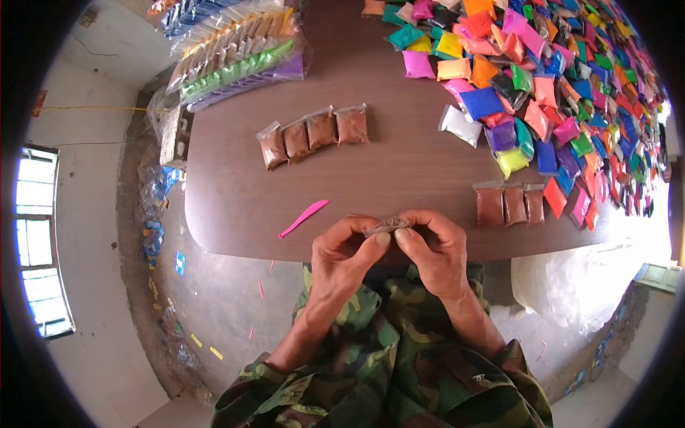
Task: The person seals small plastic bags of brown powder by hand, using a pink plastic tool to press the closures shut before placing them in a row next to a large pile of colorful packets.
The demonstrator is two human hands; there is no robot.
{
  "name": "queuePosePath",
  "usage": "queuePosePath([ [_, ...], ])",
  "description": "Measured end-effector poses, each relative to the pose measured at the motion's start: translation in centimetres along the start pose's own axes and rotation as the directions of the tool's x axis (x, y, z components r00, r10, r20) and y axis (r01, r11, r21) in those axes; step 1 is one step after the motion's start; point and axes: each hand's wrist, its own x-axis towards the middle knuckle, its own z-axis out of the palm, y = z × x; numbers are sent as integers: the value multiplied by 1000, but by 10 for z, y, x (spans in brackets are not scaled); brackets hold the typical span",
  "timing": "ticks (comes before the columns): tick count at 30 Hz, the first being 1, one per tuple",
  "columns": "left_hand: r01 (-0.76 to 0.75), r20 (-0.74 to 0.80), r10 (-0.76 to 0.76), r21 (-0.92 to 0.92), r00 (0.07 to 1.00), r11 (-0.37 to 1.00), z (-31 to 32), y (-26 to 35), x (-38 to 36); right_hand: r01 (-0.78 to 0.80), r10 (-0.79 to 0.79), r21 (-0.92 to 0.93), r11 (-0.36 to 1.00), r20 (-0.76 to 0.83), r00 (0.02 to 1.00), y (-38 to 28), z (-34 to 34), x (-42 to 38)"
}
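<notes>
Between my two hands is a small clear plastic bag [386, 225] with something brownish inside, held near the table's front edge. My left hand [346, 246] pinches its left end between thumb and fingers. The right end is pinched the same way by my right hand [434, 250]. Left of my hands lies a pink plastic knife [304, 219]. Beyond it, a row of several brown-filled bags [314, 135] lies on the table. To the right of my right hand are three more brown-filled bags [509, 205] side by side.
A large heap of colourful small packets [542, 85] covers the table's right side. Stacked clear bags of coloured packets [239, 57] lie at the back left. The brown table [399, 157] has a rounded left corner. A white plastic sack [571, 285] stands on the floor at right.
</notes>
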Motion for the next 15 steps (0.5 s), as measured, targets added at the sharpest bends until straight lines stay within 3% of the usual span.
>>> queuePosePath([
  [4,-76,21,76,14,997,997,-3,-4,4,-24,24,17,1000,6,1000,1,2,0],
  [10,-89,24,87,123,996,988,-10,-7,6,-6,9,-125,992,17,1000,-6,2,4],
  [12,-64,9,64,103,998,993,-6,-4,4,-27,26,-68,997,-11,1000,-6,5,4],
  [15,-151,32,148,98,988,984,-6,-8,5,-50,50,2,999,-36,998,-4,7,2],
])
